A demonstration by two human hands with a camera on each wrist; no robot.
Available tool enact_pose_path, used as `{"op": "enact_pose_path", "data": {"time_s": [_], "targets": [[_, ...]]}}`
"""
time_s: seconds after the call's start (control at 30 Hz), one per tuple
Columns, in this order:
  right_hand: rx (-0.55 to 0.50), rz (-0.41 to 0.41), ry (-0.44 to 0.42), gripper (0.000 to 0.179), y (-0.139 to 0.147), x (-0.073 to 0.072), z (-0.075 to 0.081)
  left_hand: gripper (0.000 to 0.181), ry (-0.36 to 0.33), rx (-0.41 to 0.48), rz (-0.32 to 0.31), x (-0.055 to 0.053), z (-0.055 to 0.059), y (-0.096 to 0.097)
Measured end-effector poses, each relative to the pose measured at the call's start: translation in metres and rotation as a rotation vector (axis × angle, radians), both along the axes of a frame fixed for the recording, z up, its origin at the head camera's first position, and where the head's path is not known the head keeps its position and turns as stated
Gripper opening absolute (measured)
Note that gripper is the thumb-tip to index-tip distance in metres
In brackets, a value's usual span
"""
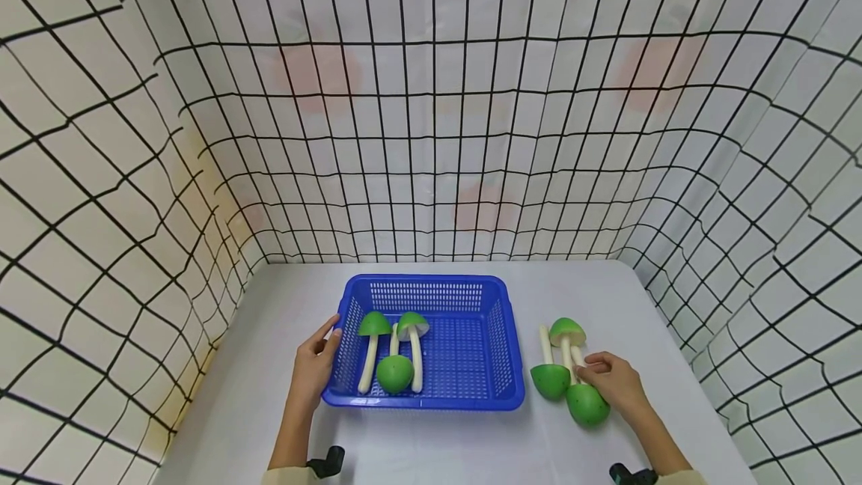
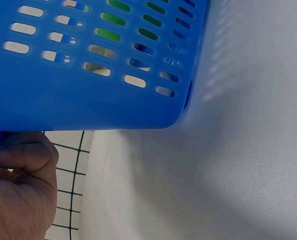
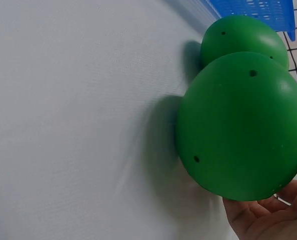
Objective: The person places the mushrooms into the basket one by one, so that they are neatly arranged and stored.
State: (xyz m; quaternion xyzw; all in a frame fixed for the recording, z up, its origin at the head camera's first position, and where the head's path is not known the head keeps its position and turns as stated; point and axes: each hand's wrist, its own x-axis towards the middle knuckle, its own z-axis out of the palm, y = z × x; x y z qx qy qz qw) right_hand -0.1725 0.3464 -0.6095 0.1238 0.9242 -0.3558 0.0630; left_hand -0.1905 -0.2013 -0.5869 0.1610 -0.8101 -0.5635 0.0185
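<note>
My left hand (image 1: 312,370) grips the left rim of a blue plastic basket (image 1: 465,404). In the left wrist view its curled fingers (image 2: 26,156) are at the basket's edge. Inside the basket's left half lie three toy mushrooms with green caps and white stems, one cap (image 1: 394,374) toward me. To the right of the basket is a group of three more. There my right hand (image 1: 616,384) pinches the stem of the nearest mushroom (image 1: 588,405), just behind its cap. The right wrist view shows that dark-spotted cap (image 3: 241,127) large, hiding the fingertips.
Beside the held mushroom lie another with its cap toward me (image 1: 551,381) and one with its cap pointing away (image 1: 567,330). The white tabletop (image 1: 431,444) is enclosed at the back and sides by white walls with black grid netting (image 1: 431,133).
</note>
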Motion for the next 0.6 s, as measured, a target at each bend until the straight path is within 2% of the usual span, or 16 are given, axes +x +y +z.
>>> {"op": "enact_pose_path", "data": {"time_s": [0.27, 0.6], "targets": [[0.002, 0.014, -0.014, 0.055, 0.002, 0.002, 0.003, 0.05, 0.001, -0.007, 0.002, 0.001, 0.0, 0.001], [0.02, -0.004, 0.014, 0.058, 0.009, 0.004, 0.011, 0.051, 0.003, -0.02, -0.003, 0.001, 0.002, 0.001]]}}
